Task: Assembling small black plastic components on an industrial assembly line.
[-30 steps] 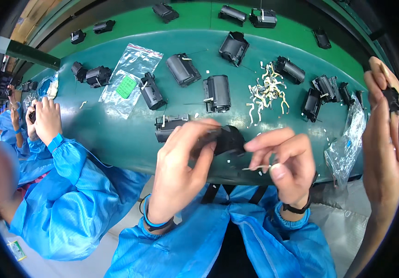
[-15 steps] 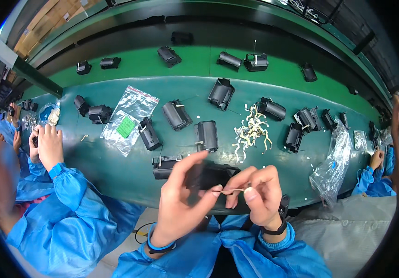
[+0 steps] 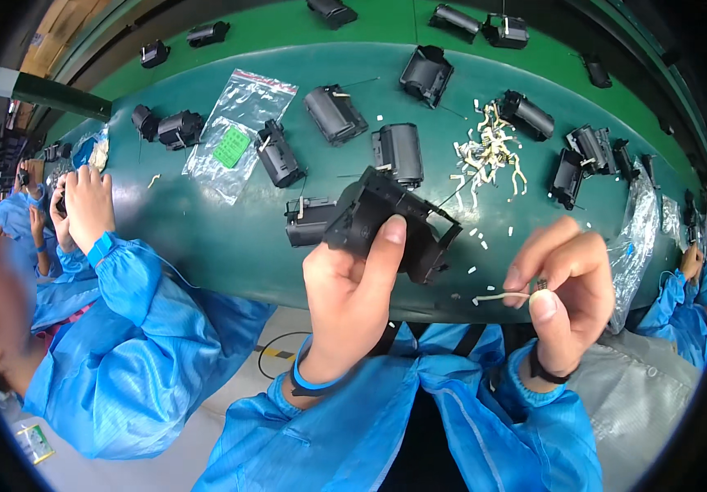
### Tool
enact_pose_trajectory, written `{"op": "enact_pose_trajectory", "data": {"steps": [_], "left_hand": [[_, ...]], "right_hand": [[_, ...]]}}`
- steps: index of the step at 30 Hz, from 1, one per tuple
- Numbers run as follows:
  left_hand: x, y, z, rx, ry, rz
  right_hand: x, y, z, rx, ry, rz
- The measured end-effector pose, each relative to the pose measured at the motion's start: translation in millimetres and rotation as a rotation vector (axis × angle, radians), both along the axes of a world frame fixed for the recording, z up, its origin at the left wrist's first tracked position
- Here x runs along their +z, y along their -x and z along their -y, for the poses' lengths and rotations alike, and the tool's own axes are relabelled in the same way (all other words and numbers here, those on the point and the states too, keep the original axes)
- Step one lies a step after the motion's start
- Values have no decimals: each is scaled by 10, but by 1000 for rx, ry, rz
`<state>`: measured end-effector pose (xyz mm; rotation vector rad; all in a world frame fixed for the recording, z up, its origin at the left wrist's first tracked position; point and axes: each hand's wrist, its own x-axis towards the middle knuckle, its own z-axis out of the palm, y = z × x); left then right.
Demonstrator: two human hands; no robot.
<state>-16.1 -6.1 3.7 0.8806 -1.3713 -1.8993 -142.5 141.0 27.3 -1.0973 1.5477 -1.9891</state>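
My left hand [image 3: 352, 299] grips a black plastic housing [image 3: 378, 221], thumb pressed on its near face; the housing is tilted above the front part of the table. Over to the right, my right hand [image 3: 563, 291] pinches a thin cream-coloured strip cable [image 3: 497, 297] between thumb and fingers. Its free end points left toward the housing, and a small dark grid-like end [image 3: 542, 285] shows at the fingertips. Beyond the hands lies a loose heap of similar cream strips [image 3: 489, 152], with small white bits scattered near it.
More black housings [image 3: 335, 113] lie about the green table [image 3: 230, 246] and a green strip behind it. A clear zip bag [image 3: 239, 107] holds a green card [image 3: 230, 148]. Crumpled clear plastic [image 3: 636, 238] lies at right. At left, a blue-sleeved co-worker [image 3: 124, 328] handles a dark part.
My left hand has let go of the strip cable and taken hold of a black housing, now raised. My right hand has moved right with the strip. The whole view has shifted.
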Motion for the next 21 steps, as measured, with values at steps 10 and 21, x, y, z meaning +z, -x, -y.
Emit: {"op": "enact_pose_trajectory", "data": {"steps": [10,21], "left_hand": [[18,-75,-20,48,363,265],[-42,-62,6,78,522,301]], "right_hand": [[224,123,138,1,-177,-549],[173,86,201,-29,-265,-541]]}}
